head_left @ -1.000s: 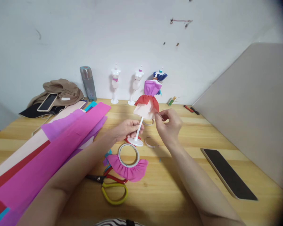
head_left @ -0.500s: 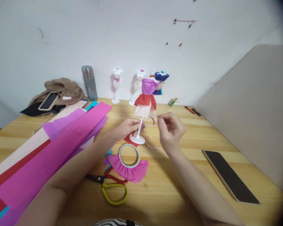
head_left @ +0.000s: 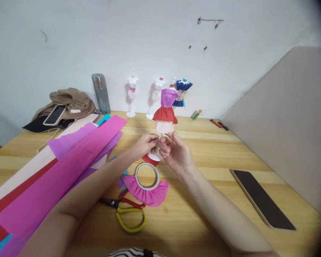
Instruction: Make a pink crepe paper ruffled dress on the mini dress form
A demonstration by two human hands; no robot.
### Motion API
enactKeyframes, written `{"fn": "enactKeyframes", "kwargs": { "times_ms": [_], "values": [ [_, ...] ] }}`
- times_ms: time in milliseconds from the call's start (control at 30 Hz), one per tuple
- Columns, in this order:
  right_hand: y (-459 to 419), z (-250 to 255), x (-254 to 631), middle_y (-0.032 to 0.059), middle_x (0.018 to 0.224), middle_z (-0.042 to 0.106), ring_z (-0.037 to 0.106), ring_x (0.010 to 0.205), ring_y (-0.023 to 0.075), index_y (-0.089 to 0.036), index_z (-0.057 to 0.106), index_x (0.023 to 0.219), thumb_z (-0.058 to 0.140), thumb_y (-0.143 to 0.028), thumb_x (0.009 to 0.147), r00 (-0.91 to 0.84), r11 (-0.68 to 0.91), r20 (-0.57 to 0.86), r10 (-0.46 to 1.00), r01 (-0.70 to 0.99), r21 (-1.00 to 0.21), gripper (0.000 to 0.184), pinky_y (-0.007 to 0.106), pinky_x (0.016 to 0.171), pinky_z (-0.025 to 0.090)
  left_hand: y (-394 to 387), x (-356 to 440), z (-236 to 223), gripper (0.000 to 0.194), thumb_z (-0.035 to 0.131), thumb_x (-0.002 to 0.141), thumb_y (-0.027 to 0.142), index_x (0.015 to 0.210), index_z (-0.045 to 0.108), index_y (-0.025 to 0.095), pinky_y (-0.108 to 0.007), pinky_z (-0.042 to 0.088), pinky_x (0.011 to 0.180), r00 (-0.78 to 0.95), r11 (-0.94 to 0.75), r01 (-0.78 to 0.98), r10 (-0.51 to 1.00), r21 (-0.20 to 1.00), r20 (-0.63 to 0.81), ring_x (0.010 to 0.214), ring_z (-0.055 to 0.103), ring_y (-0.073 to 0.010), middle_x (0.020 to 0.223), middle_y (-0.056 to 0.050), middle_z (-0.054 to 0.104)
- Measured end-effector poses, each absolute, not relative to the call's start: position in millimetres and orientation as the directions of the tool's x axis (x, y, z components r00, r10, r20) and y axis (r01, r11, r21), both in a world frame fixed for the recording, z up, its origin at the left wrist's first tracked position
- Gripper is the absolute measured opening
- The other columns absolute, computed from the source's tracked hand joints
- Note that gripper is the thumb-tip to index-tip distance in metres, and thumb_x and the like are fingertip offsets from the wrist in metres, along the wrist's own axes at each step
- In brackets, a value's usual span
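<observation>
My left hand [head_left: 147,145] pinches the white stem of the dressed mannequin [head_left: 167,110] between thumb and fingers. The mannequin stands upright over the table [head_left: 203,200], in purple top, red skirt and pale layer. My right hand [head_left: 176,151] is at the same stem, its fingers curled; if they press on something, I cannot tell. Nearer to me lies the tape roll [head_left: 136,177] on the pink ruffle [head_left: 147,197], with scissors [head_left: 131,219] just beside.
</observation>
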State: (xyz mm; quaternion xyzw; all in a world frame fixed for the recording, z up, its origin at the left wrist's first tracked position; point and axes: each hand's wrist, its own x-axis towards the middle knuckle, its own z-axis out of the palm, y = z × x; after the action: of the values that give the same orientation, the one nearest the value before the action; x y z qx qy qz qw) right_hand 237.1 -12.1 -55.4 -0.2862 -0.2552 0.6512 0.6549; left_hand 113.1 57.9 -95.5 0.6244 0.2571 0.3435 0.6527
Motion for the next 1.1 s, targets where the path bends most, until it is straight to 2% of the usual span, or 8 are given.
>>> {"fn": "enactKeyframes", "kwargs": {
  "times_ms": [133, 200, 300, 467, 667, 767, 933, 1100],
  "values": [
    [-10, -56, 241, -0.0063, 0.057, 0.056, 0.04, 0.04, 0.0041, -0.021, 0.06, 0.075, 0.086, -0.034, 0.069, -0.046, -0.054, -0.029, 0.999, -0.796, -0.603, 0.03, 0.015, 0.037, 0.034, 60, 114, -99, 0.024, 0.062, 0.087, 0.035, 0.08, 0.057, 0.014, -0.02, 0.037, 0.047, 0.674, -0.014, -0.103, 0.734, 0.995, 0.08, 0.046, 0.046, -0.0077, 0.055, 0.003, 0.051],
    [-10, -55, 243, -0.0059, 0.058, 0.056, 0.039, 0.041, 0.0035, -0.02, 0.056, 0.07, 0.087, -0.031, 0.068, -0.052, -0.052, -0.017, 0.999, -0.805, -0.591, 0.033, 0.015, 0.038, 0.034, 61, 114, -100, 0.025, 0.063, 0.086, 0.037, 0.082, 0.058, 0.013, -0.019, 0.036, 0.046, 0.684, -0.018, -0.086, 0.726, 0.996, 0.072, 0.045, 0.045, -0.007, 0.056, 0.004, 0.052],
    [-8, -55, 244, -0.006, 0.057, 0.055, 0.036, 0.041, 0.0031, -0.019, 0.051, 0.063, 0.089, -0.032, 0.064, -0.02, -0.008, 0.011, 1.0, -0.777, -0.629, 0.04, 0.015, 0.037, 0.033, 60, 114, -100, 0.027, 0.065, 0.085, 0.039, 0.078, 0.057, 0.014, -0.018, 0.035, 0.045, 0.694, -0.029, -0.061, 0.717, 0.998, 0.064, 0.043, 0.044, -0.006, 0.056, 0.004, 0.053],
    [-8, -51, 242, -0.0098, 0.047, 0.041, 0.03, 0.036, 0.0036, -0.02, 0.045, 0.06, 0.089, -0.034, 0.062, 0.067, 0.084, 0.053, 0.996, -0.667, -0.741, 0.046, 0.017, 0.035, 0.029, 55, 113, -95, 0.023, 0.057, 0.089, 0.032, 0.074, 0.057, 0.015, -0.018, 0.035, 0.045, 0.684, -0.042, -0.033, 0.727, 0.999, 0.053, 0.043, 0.044, -0.0061, 0.051, 0.004, 0.052],
    [-13, -46, 242, -0.0104, 0.049, 0.042, 0.03, 0.037, 0.0032, -0.021, 0.045, 0.063, 0.089, -0.033, 0.061, 0.213, 0.23, 0.131, 0.968, -0.555, -0.799, 0.045, 0.017, 0.036, 0.028, 49, 113, -89, 0.021, 0.06, 0.088, 0.028, 0.072, 0.054, 0.016, -0.017, 0.031, 0.041, 0.658, -0.032, 0.005, 0.753, 0.999, 0.021, 0.038, 0.041, -0.0057, 0.045, 0.006, 0.049],
    [-11, -48, 243, -0.0099, 0.049, 0.041, 0.032, 0.038, 0.0036, -0.021, 0.045, 0.062, 0.088, -0.034, 0.061, 0.227, 0.238, 0.133, 0.965, -0.541, -0.807, 0.045, 0.018, 0.037, 0.029, 48, 114, -89, 0.018, 0.057, 0.089, 0.026, 0.073, 0.054, 0.016, -0.017, 0.031, 0.04, 0.651, -0.027, 0.005, 0.759, 1.0, 0.017, 0.036, 0.04, -0.0058, 0.045, 0.007, 0.048],
    [-7, -54, 245, -0.0094, 0.051, 0.042, 0.033, 0.037, 0.0033, -0.02, 0.045, 0.061, 0.088, -0.05, 0.059, 0.193, 0.202, 0.104, 0.976, -0.606, -0.769, 0.052, 0.019, 0.036, 0.032, 46, 117, -89, 0.022, 0.055, 0.091, 0.026, 0.071, 0.051, 0.017, -0.017, 0.029, 0.037, 0.654, -0.004, 0.0, 0.757, 1.0, 0.003, 0.033, 0.037, -0.0056, 0.043, 0.006, 0.049],
    [-2, -58, 245, -0.0101, 0.048, 0.039, 0.03, 0.035, 0.0028, -0.02, 0.042, 0.058, 0.09, -0.041, 0.058, 0.185, 0.158, 0.056, 0.981, -0.605, -0.781, 0.051, 0.018, 0.034, 0.026, 45, 117, -88, 0.021, 0.057, 0.09, 0.025, 0.071, 0.052, 0.017, -0.016, 0.029, 0.038, 0.654, 0.009, 0.006, 0.756, 1.0, -0.011, 0.033, 0.039, -0.0049, 0.043, 0.007, 0.049]
  ]
}}
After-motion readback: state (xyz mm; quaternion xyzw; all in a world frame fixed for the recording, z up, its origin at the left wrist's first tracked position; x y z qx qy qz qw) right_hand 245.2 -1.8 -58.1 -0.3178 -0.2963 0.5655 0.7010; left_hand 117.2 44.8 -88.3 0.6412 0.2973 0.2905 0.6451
